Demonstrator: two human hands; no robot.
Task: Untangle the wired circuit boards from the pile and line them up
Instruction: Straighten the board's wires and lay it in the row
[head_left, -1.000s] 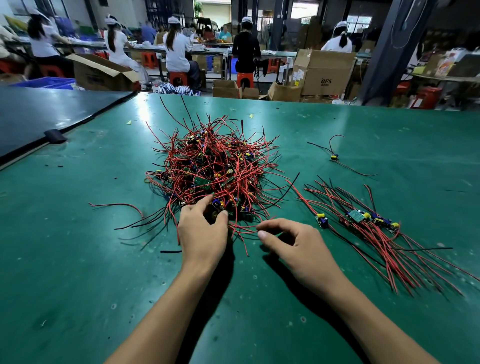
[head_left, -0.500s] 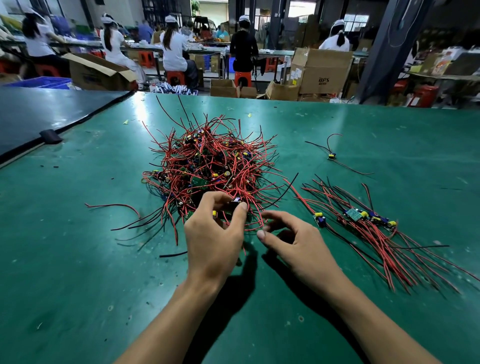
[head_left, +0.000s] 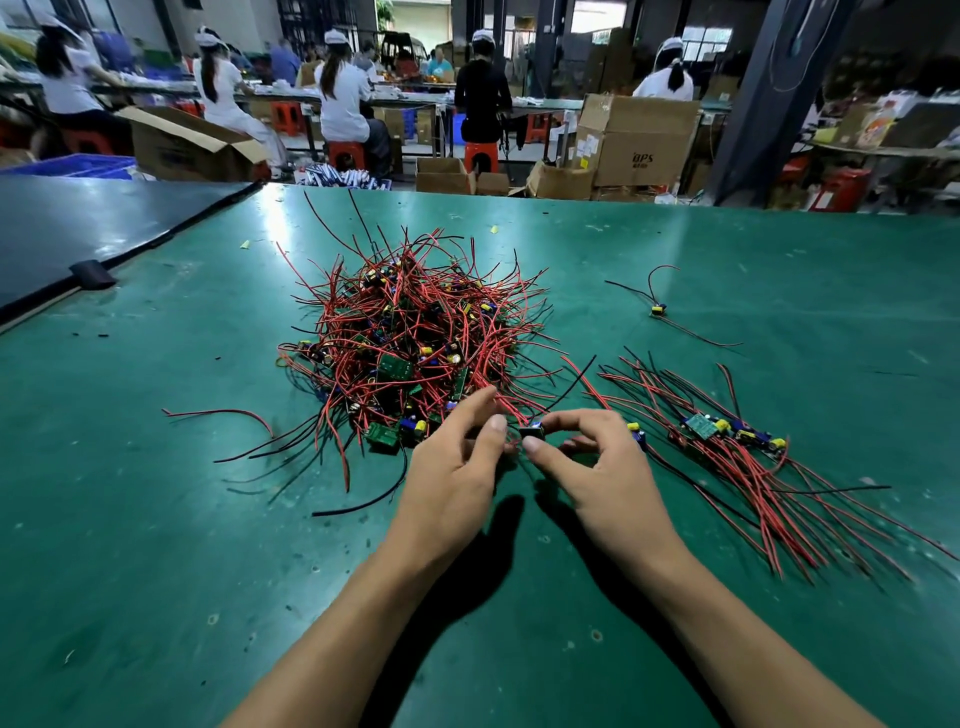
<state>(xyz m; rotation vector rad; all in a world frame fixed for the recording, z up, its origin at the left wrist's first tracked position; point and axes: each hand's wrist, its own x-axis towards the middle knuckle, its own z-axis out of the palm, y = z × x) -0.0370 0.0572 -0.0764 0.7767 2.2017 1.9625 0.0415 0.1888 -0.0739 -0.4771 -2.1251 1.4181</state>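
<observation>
A tangled pile of red- and black-wired circuit boards (head_left: 415, 338) lies mid-table. To its right, a row of untangled boards (head_left: 727, 431) lies with the wires fanned toward the near right. Just in front of the pile, my right hand (head_left: 602, 478) pinches a small circuit board (head_left: 532, 431) between thumb and forefinger. The board's red wires still run back into the pile. My left hand (head_left: 452, 467) is next to it, fingers fairly straight, thumb tip beside the board and forefinger reaching over the wires at the pile's edge.
A single wired part (head_left: 658, 310) lies apart at the far right. The green table mat (head_left: 156, 545) meets a dark mat (head_left: 78, 223) at the left. Cardboard boxes (head_left: 639, 140) and seated workers are beyond the far edge.
My left hand lifted a board out of the pile's near edge and carried it right. My right hand closed thumb and forefinger on it. The left fingers have straightened.
</observation>
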